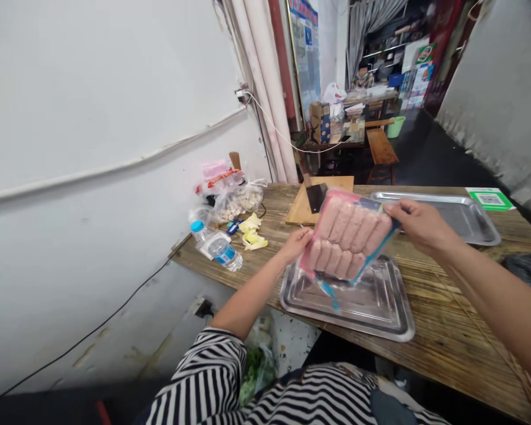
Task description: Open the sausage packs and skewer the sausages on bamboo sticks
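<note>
A clear plastic pack of sausages [343,233] hangs tilted between my two hands, its pale pink links lying in two rows. My left hand [298,243] pinches the pack's left edge. At the upper right corner, my right hand [418,223] grips the film with its fingers closed. Below the pack lies a shiny metal tray [349,316], partly hidden by it. The pack's lower edge has a loose blue strip of film dangling over that tray.
Behind the pack, a cleaver [316,198] rests on a wooden cutting board [296,208]. A second metal tray [478,227] lies at the right. On the left are a water bottle [219,251], yellow crumpled pieces [252,233] and plastic bags [239,200]. A dark cloth [528,271] lies far right.
</note>
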{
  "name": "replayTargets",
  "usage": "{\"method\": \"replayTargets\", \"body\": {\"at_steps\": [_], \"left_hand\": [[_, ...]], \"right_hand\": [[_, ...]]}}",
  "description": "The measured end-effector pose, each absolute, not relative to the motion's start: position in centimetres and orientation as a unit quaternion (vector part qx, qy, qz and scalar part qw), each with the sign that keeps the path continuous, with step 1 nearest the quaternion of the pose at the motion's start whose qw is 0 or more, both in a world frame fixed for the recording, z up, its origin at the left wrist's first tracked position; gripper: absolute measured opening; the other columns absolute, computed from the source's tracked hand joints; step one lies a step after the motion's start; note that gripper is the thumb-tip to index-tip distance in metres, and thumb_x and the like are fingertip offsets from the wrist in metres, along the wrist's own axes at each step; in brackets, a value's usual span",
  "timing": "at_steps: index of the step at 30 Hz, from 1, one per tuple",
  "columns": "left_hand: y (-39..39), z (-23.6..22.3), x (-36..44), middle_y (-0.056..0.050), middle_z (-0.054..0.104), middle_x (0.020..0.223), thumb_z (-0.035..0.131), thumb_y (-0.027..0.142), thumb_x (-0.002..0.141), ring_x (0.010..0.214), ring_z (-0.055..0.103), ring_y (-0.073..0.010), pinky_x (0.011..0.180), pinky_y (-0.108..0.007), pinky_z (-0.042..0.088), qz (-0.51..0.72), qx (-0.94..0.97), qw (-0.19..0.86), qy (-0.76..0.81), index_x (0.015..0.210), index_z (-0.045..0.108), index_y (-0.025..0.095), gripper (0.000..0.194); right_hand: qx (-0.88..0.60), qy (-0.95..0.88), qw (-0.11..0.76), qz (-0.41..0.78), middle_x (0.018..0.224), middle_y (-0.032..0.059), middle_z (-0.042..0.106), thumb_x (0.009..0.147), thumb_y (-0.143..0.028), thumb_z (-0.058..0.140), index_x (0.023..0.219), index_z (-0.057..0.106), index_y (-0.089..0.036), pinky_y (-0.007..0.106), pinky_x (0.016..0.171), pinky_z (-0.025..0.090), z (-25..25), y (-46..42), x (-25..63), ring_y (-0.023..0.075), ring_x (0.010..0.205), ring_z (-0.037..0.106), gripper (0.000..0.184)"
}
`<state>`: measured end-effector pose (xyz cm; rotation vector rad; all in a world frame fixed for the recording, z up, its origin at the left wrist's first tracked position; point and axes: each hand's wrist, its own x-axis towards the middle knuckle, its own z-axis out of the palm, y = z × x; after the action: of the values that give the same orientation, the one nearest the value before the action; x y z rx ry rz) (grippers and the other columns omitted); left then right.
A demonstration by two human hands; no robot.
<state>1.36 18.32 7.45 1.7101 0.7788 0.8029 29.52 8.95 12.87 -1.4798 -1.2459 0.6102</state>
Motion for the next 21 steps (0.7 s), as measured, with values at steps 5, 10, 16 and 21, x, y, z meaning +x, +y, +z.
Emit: {"method": "replayTargets", "body": {"at_steps": [5, 10, 16, 21], "left_hand": [[17.0, 7.7, 1.1, -0.004, 0.059, 0.084, 0.059, 0.058, 0.075, 0.078, 0.054, -0.0121, 0.073, -0.024, 0.045, 0.369, 0.639, 0.605, 0.298, 0.097, 0.055, 0.014, 0.049], [16.6, 10.6, 1.7, -0.01, 0.062, 0.111, 0.067, 0.051, 0.073, 0.106, 0.055, -0.0209, 0.091, -0.031, 0.043, 0.419, 0.639, 0.605, 0.225, 0.113, 0.059, 0.014, 0.056], [15.7, 12.8, 2.6, -0.01, 0.067, 0.099, 0.062, 0.059, 0.073, 0.092, 0.061, -0.0203, 0.084, -0.031, 0.047, 0.413, 0.64, 0.595, 0.256, 0.097, 0.066, 0.011, 0.054], [14.6, 14.1, 3.0, -0.005, 0.069, 0.086, 0.053, 0.053, 0.082, 0.083, 0.061, -0.0181, 0.078, -0.029, 0.047, 0.465, 0.721, 0.416, 0.302, 0.091, 0.069, 0.013, 0.045]], "right_hand": [[-0.663, -0.585, 0.45, 0.126, 0.051, -0.0029, 0.043, 0.079, -0.035, 0.054, 0.057, 0.051, -0.019, 0.026, 0.053, 0.026, 17.7, 8.7, 26.4, 0.011, 0.051, 0.036, 0.027], [-0.654, -0.612, 0.432, 0.101, 0.051, -0.0028, 0.046, 0.079, -0.036, 0.051, 0.059, 0.052, -0.02, 0.026, 0.052, 0.028, 18.7, 8.1, 24.6, 0.0117, 0.05, 0.039, 0.025], [-0.609, -0.646, 0.447, 0.107, 0.053, -0.0024, 0.047, 0.079, -0.042, 0.048, 0.06, 0.051, -0.02, 0.025, 0.053, 0.03, 17.9, 7.8, 25.2, 0.0122, 0.053, 0.041, 0.03], [-0.628, -0.622, 0.454, 0.112, 0.054, -0.0018, 0.048, 0.08, -0.04, 0.048, 0.059, 0.05, -0.02, 0.025, 0.055, 0.03, 17.9, 7.4, 25.1, 0.0124, 0.054, 0.041, 0.029]]}}
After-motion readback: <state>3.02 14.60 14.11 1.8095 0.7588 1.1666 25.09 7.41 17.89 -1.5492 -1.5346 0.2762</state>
